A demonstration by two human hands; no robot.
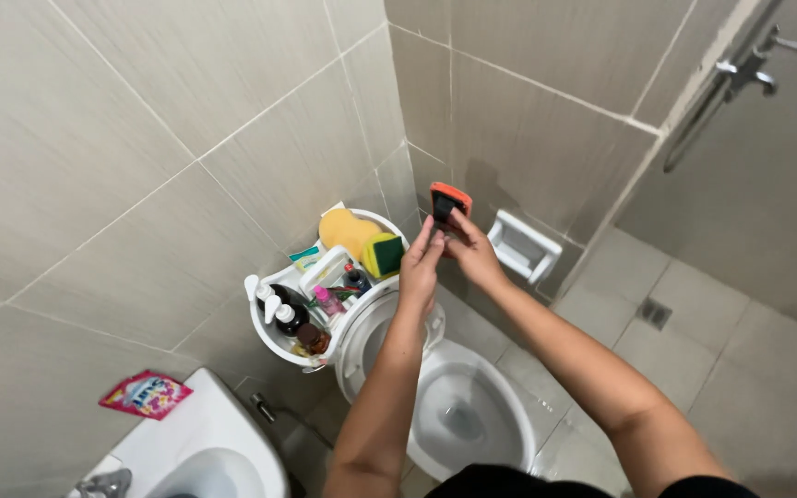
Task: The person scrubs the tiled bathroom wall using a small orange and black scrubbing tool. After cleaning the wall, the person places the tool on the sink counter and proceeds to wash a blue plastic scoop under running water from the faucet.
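Grip: right hand (pixel 474 251) closed around small orange-cased phone (pixel 446 205); left hand (pixel 420 267) open-fingered, fingertips touching phone's lower edge. Below: open white ceramic toilet (pixel 458 415); white tray (pixel 274 337) of bottles, yellow sponges (pixel 362 238) alongside.

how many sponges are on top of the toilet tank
2: a yellow sponge at the back of the white basket on the tank, and a green-and-yellow scouring sponge just right of it, near the left hand. Bottles could hide others.

Large beige tiled walls (pixel 140 138) meet a paler tiled floor (pixel 721 341) with a drain (pixel 655 314), beside a white sink (pixel 205 443).
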